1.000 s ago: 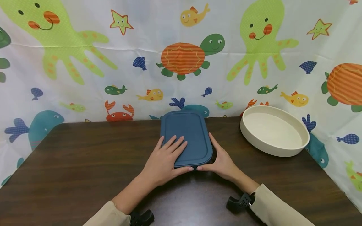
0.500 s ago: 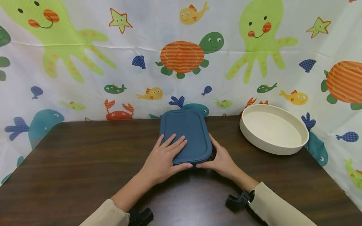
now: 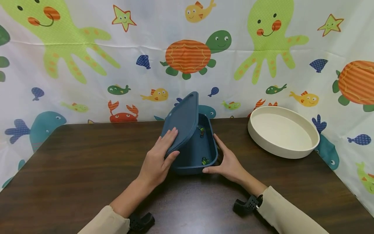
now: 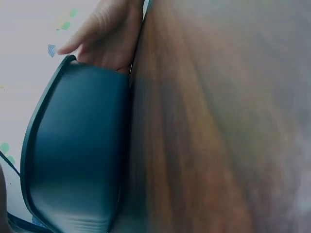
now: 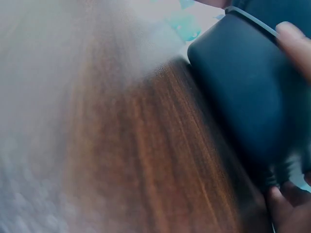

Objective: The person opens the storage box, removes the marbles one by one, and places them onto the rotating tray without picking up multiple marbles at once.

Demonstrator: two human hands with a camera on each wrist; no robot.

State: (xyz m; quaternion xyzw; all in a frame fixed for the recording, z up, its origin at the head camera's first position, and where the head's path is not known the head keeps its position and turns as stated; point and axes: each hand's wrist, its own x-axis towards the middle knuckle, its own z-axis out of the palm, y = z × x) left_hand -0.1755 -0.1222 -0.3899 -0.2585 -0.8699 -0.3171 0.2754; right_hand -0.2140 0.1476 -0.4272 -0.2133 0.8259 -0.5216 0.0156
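Observation:
A dark blue rectangular box (image 3: 191, 156) sits on the table with its matching lid (image 3: 182, 117) tilted up at the left side, exposing the interior. My left hand (image 3: 156, 161) grips the lid by its left near part, thumb on the underside side and fingers over the top. My right hand (image 3: 229, 165) holds the box at its near right corner, thumb along the front wall and fingers along the right side. Inside lie small shiny green-and-yellow pieces (image 3: 205, 161), marble-like, in two clusters. From the left wrist, the box's outer wall (image 4: 77, 141) fills the left.
A round cream tray (image 3: 283, 131) with a low wall stands at the back right of the dark wooden table (image 3: 87, 162). Behind the table hangs a white curtain (image 3: 122, 68) printed with sea animals.
The lid, lying flat on the box earlier, has lifted on its right side and tilts leftward with my left hand. The inside now shows. My right hand stays at the box's corner.

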